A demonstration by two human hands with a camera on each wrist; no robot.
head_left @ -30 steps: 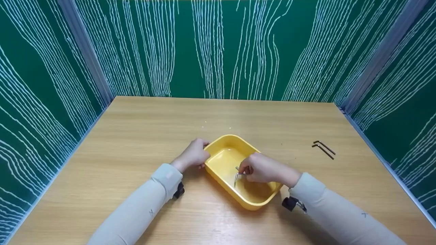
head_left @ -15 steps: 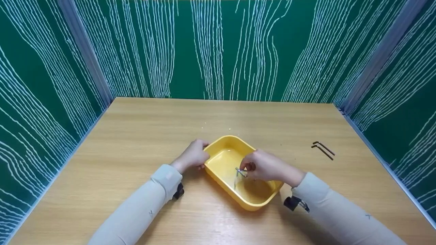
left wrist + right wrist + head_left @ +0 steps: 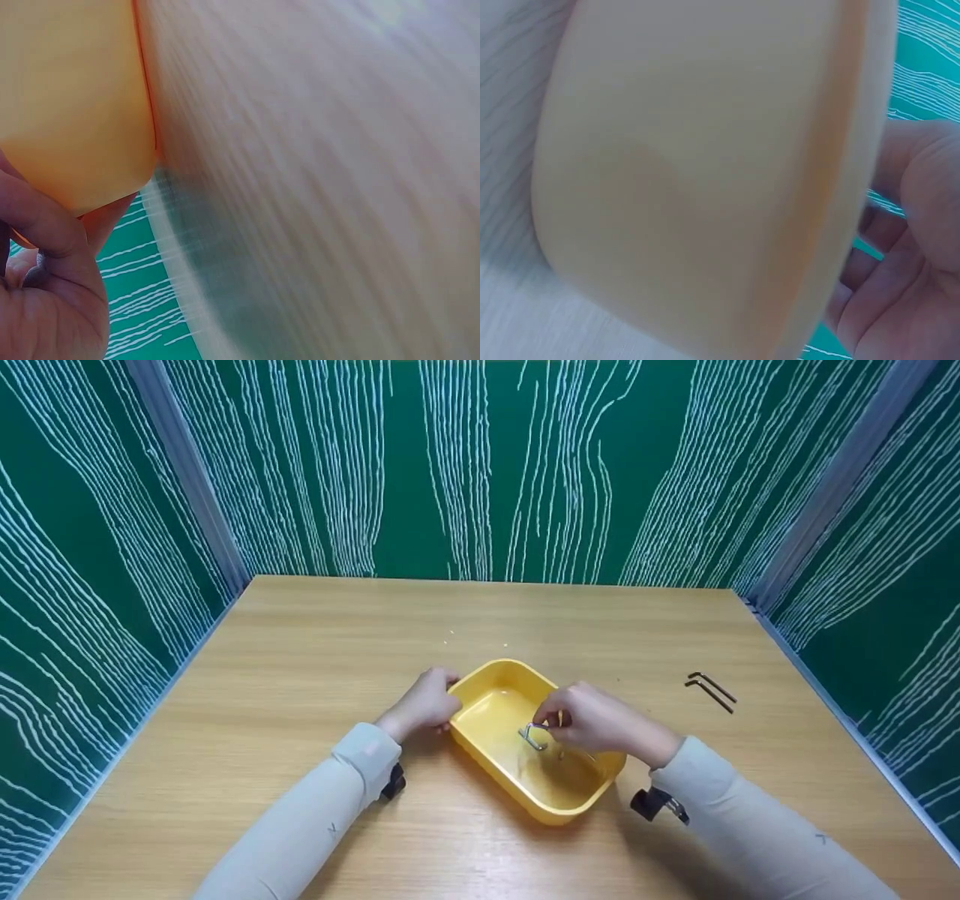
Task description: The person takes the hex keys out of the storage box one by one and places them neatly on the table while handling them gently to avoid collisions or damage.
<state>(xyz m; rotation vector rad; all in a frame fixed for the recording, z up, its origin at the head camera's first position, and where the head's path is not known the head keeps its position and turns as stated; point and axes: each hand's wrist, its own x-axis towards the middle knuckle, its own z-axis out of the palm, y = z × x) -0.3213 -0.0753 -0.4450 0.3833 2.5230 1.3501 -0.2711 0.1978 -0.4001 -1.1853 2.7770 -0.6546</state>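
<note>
A yellow rectangular plastic box [image 3: 480,746] stands at an angle on the table. My left hand [image 3: 426,699] grips its left corner, with the thumb at the rim. In the left wrist view, curled fingers [image 3: 45,217] hold the box's wall. Over the inside of the box, my right hand [image 3: 592,720] pinches a shiny bent metal rod like a hex key [image 3: 531,740]; I cannot tell whether it is one piece or two. In the right wrist view, the box's outer wall [image 3: 675,180] hides the fingertips and what they hold.
Two dark L-shaped hex keys [image 3: 711,693] lie side by side on the wooden table [image 3: 315,645] at the right. Tiny white specks lie behind the box. Green walls with white lines [image 3: 420,472] enclose the table at the back and sides.
My right hand has risen slightly and shifted a little right, and the metal piece in its fingers has turned. My left hand and the box have stayed in place.
</note>
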